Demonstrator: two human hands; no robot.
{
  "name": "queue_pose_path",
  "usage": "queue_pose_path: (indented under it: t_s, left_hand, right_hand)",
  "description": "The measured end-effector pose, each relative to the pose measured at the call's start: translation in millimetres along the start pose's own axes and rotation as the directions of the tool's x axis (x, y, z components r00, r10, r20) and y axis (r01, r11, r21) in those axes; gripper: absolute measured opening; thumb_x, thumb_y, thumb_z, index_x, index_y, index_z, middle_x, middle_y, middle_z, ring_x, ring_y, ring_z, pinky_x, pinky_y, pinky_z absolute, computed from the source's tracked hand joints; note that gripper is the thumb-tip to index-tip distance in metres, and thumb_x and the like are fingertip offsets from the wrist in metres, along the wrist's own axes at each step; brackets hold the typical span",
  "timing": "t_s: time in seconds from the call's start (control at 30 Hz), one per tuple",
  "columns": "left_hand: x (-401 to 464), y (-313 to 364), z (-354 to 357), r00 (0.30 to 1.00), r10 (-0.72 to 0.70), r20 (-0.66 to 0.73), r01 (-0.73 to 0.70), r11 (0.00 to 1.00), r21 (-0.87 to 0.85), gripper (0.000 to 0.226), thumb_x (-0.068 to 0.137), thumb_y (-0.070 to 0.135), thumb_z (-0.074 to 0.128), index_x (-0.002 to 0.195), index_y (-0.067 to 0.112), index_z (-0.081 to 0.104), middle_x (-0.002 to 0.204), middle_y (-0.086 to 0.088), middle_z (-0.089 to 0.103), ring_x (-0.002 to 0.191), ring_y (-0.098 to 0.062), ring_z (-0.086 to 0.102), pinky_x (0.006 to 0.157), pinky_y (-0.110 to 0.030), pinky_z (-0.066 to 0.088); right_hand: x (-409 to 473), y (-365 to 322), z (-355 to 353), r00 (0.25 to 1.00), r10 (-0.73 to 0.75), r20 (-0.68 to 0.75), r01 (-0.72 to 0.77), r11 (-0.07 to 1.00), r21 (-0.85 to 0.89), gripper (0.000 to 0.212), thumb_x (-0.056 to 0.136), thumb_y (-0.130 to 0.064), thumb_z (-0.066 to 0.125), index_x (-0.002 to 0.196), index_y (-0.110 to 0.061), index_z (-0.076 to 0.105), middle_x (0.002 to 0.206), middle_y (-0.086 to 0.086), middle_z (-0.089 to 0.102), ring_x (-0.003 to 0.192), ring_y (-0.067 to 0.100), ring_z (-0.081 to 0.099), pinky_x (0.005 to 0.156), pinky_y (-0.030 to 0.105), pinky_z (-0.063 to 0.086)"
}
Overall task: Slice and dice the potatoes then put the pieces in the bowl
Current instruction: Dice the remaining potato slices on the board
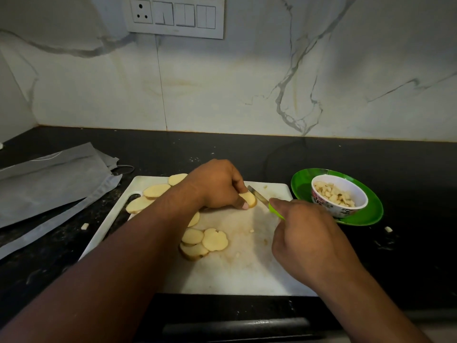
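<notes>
On the white cutting board (pixel 247 273) my left hand (pixel 217 185) holds a potato piece (pixel 249 198) down with curled fingers. My right hand (pixel 306 238) grips a green-handled knife (pixel 259 196), its blade lying against that piece. Round potato slices (pixel 204 241) lie in a small pile at the board's middle, and more slices (pixel 154 191) sit at its far left corner. A white floral bowl (pixel 338 195) with diced potato stands on a green plate (pixel 366 219) to the right of the board.
Grey bags (pixel 49 181) lie on the black counter to the left. Stray potato bits rest on the counter at left (pixel 84 226) and right (pixel 388 229). A marble wall with a switch panel (pixel 174 17) rises behind. A dark drawer handle (pixel 237 326) runs below the counter edge.
</notes>
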State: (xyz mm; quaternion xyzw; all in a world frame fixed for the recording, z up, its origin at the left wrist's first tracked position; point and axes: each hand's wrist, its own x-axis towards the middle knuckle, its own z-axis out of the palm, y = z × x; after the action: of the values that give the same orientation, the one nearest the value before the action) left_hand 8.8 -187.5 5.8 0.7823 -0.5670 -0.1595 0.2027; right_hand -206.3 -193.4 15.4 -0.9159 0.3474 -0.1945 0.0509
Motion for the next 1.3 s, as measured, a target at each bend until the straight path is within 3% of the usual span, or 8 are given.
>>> queue_pose_path:
  t_s: [0.27, 0.53, 0.83, 1.17, 1.3]
  left_hand:
    - [4.6, 3.7, 3.1, 0.995, -0.101, 0.025, 0.102, 0.992, -0.071, 0.028, 0.076, 0.03, 0.091, 0.102, 0.021, 0.082, 0.105, 0.012, 0.075, 0.097, -0.008, 0.066, 0.1, -0.041, 0.055]
    - [3.7, 2.8, 2.6, 0.995, -0.095, 0.032, 0.097, 0.993, -0.072, 0.03, 0.076, 0.032, 0.092, 0.103, 0.025, 0.082, 0.11, 0.011, 0.075, 0.102, -0.011, 0.066, 0.102, -0.043, 0.054]
    - [0.0, 2.9, 3.2, 0.994, -0.104, 0.019, 0.105, 0.992, -0.067, 0.034, 0.077, 0.035, 0.091, 0.109, 0.026, 0.081, 0.114, 0.008, 0.076, 0.104, -0.012, 0.067, 0.102, -0.039, 0.054]
    - [1.2, 2.4, 1.6, 0.993, -0.116, 0.028, 0.118, 0.99, -0.081, 0.035, 0.074, 0.035, 0.093, 0.106, 0.027, 0.082, 0.112, 0.01, 0.076, 0.101, -0.011, 0.067, 0.102, -0.042, 0.055]
    - [-3.5, 2.6, 1.0, 0.994, -0.107, 0.007, 0.107, 0.991, -0.079, 0.035, 0.076, 0.036, 0.091, 0.108, 0.026, 0.081, 0.115, 0.008, 0.076, 0.102, -0.011, 0.067, 0.101, -0.039, 0.055]
  right_hand:
    - [-13.2, -8.0, -1.1, 0.997, 0.018, 0.072, -0.017, 1.0, -0.014, 0.057, 0.092, -0.022, 0.05, 0.148, -0.03, 0.042, 0.122, -0.005, 0.062, 0.109, 0.014, 0.059, 0.088, 0.025, 0.049]
    - [-43.9, -5.1, -17.0, 0.997, 0.034, 0.066, -0.034, 0.999, 0.012, 0.058, 0.093, -0.028, 0.051, 0.149, -0.032, 0.039, 0.119, -0.009, 0.06, 0.107, 0.011, 0.059, 0.086, 0.022, 0.05]
    - [-10.6, -14.4, 6.7, 0.998, 0.06, 0.03, -0.06, 0.998, -0.014, 0.057, 0.093, -0.018, 0.049, 0.148, -0.028, 0.041, 0.121, -0.004, 0.061, 0.107, 0.014, 0.059, 0.081, 0.023, 0.048]
    - [-49.5, -13.6, -22.8, 0.993, 0.027, 0.117, -0.026, 1.0, -0.008, 0.061, 0.093, -0.031, 0.049, 0.151, -0.033, 0.03, 0.129, -0.011, 0.055, 0.119, 0.011, 0.053, 0.098, 0.024, 0.046]
    - [-32.0, -15.8, -17.7, 0.999, 0.031, 0.039, -0.029, 0.998, -0.059, 0.058, 0.092, -0.025, 0.048, 0.149, -0.03, 0.036, 0.12, -0.009, 0.059, 0.108, 0.013, 0.058, 0.086, 0.023, 0.049]
